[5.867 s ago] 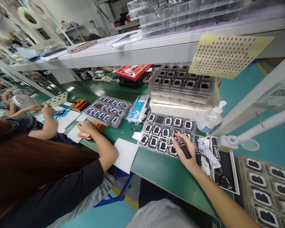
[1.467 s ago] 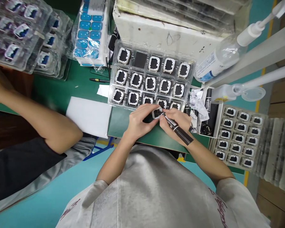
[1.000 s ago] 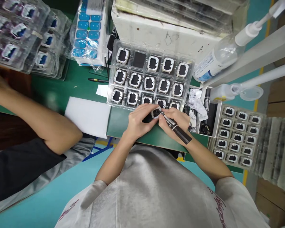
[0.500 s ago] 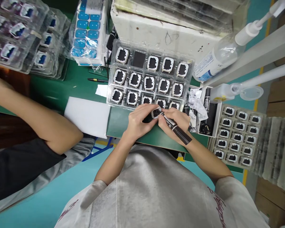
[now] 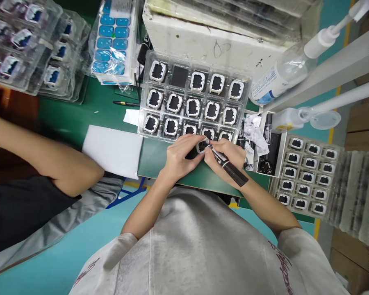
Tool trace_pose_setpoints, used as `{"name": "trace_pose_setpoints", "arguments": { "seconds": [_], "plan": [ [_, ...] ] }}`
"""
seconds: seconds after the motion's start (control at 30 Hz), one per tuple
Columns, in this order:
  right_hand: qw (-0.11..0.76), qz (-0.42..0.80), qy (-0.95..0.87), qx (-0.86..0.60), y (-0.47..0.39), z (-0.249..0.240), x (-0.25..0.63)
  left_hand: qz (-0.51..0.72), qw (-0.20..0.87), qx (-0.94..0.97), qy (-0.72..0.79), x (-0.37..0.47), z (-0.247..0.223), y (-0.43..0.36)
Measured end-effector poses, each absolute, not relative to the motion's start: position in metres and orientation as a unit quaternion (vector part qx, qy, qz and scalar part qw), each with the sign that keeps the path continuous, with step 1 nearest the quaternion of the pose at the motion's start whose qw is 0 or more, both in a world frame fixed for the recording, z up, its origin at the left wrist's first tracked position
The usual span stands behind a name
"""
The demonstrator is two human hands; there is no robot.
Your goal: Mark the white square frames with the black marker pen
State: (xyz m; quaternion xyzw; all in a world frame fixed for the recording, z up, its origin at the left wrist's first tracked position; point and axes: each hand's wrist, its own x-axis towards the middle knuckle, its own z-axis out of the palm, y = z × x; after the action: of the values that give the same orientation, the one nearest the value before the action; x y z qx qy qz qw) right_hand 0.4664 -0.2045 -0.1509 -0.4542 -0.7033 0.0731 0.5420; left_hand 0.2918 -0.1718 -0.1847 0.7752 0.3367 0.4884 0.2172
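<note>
My left hand (image 5: 182, 157) grips a small white-rimmed case (image 5: 202, 146) with a black inside, at the near edge of a clear plastic tray. My right hand (image 5: 227, 157) is closed on a black marker (image 5: 230, 169), its tip at the case and its thick end pointing down toward my right wrist. The clear tray (image 5: 143, 92) lies just beyond both hands. It holds rows of similar white-rimmed cases, and one pocket (image 5: 180, 76) in the far row has no case in it.
A co-worker's bare arm (image 5: 49, 155) is at the left, by a white foam sheet (image 5: 112, 151). Stacked trays (image 5: 27, 88) stand far left. At the right are a spray bottle (image 5: 283, 73), an open box (image 5: 278, 164) and another tray of cases (image 5: 298, 176).
The co-worker's arm at the left has shifted slightly down and to the left. My hands, the case and the marker are almost unmoved.
</note>
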Motion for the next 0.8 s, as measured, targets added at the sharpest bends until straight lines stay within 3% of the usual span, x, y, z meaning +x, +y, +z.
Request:
{"name": "trace_pose_setpoints", "arguments": {
  "seconds": [0.8],
  "plan": [
    [0.534,0.047,-0.712,-0.453,-0.2044,-0.1439,0.4610,0.493,0.212,0.777,0.330,0.2928,-0.1870,-0.1738]
  ]
}}
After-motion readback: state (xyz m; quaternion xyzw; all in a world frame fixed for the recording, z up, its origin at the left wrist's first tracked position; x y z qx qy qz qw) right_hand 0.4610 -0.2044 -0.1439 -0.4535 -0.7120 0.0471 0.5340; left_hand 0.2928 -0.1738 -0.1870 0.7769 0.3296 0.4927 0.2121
